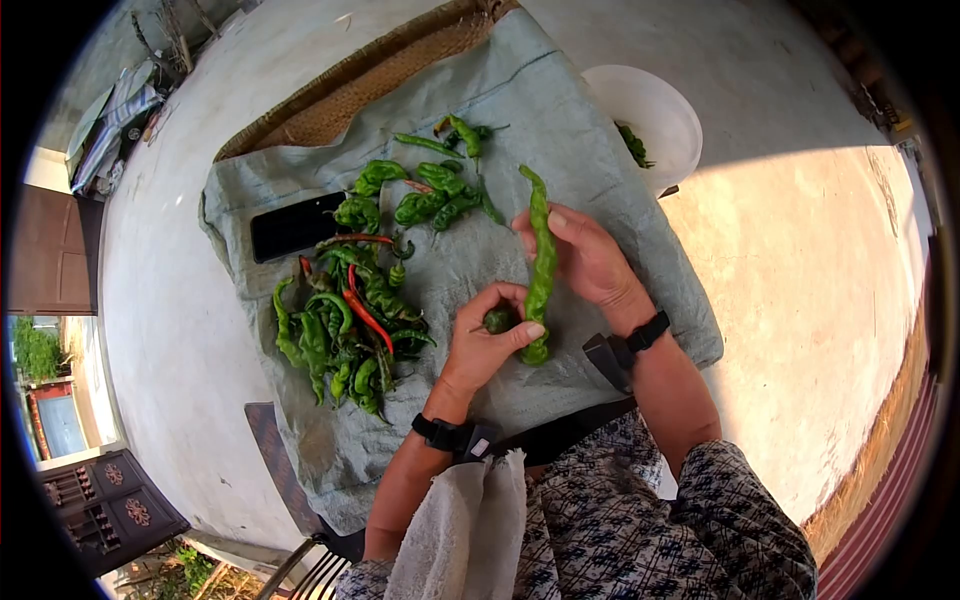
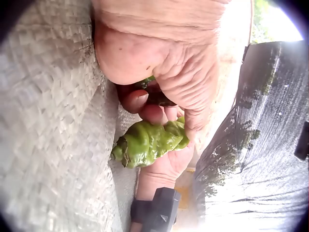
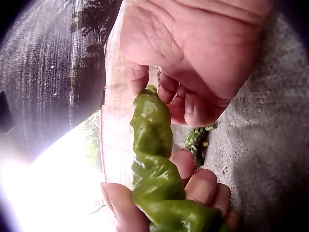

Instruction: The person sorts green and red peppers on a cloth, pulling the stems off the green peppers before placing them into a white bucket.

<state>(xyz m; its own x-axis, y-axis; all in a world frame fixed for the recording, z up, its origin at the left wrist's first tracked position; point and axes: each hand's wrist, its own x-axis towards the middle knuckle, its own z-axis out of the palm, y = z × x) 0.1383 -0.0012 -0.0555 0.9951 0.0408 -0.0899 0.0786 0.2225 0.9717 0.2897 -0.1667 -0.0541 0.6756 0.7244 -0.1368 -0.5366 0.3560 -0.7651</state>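
Note:
A long, wrinkled green pepper [image 1: 541,262] stands lengthwise between the two hands in the head view. The left hand [image 1: 486,335] pinches its lower part with thumb and fingers, and a small dark green piece [image 1: 498,320] sits in that same palm. Higher up, the right hand [image 1: 588,258] holds the pepper near its upper part, thumb and fingers on either side. The right wrist view shows the pepper [image 3: 157,179] running from the right hand's fingertips [image 3: 166,94] down to the left hand's fingers. In the left wrist view, the pepper's blunt end [image 2: 140,145] sticks out beside the fingers.
A pile of green and red peppers [image 1: 345,325] lies on the grey woven sheet [image 1: 460,410], with a smaller group [image 1: 440,190] above it. A black phone [image 1: 293,228] touches the peppers at the left. Beyond the sheet's upper right edge is a white bowl [image 1: 675,125] with green bits inside.

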